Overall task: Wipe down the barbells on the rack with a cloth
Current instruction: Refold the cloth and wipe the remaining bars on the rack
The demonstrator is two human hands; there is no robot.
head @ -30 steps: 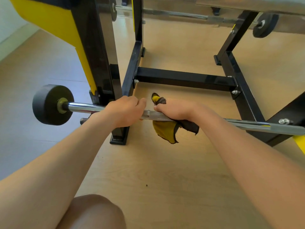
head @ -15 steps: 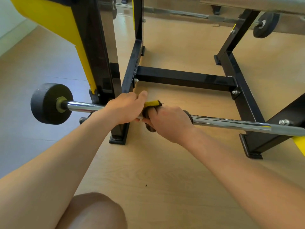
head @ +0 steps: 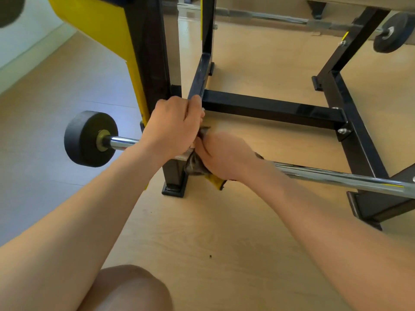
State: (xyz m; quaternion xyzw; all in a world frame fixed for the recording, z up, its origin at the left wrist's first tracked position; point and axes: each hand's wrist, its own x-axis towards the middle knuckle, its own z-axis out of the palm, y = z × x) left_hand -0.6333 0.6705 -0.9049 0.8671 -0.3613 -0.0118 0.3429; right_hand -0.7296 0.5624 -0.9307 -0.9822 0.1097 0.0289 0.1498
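- The near barbell (head: 336,178) is lying low across the black and yellow rack (head: 152,70), just above the wooden floor (head: 224,232), with a black end weight (head: 89,139) sticking out to the left of the upright.
- The left hand (head: 173,129) is closing its fingers (head: 190,111) round the bar just right of the upright, steadying it.
- The right hand (head: 224,156) is pressing against the left one and wrapping the cloth (head: 195,164) round the shaft; its fingers are clenching the cloth onto the steel, with a grey fold and a yellow corner hanging out below.
- The bar is looking stiff, heavy and polished, so bare skin is likely to slip on the chrome; the patch showing between the hands is looking rougher and is probably giving a better hold.
- The cloth is soft and light, bunching easily, so it is best held wrapped fully round the shaft and squeezed while sliding.
- The long shiny stretch running off to the right is probably awaiting wiping.
- A second barbell (head: 280,19) is resting farther back on the rack, well apart from both hands.
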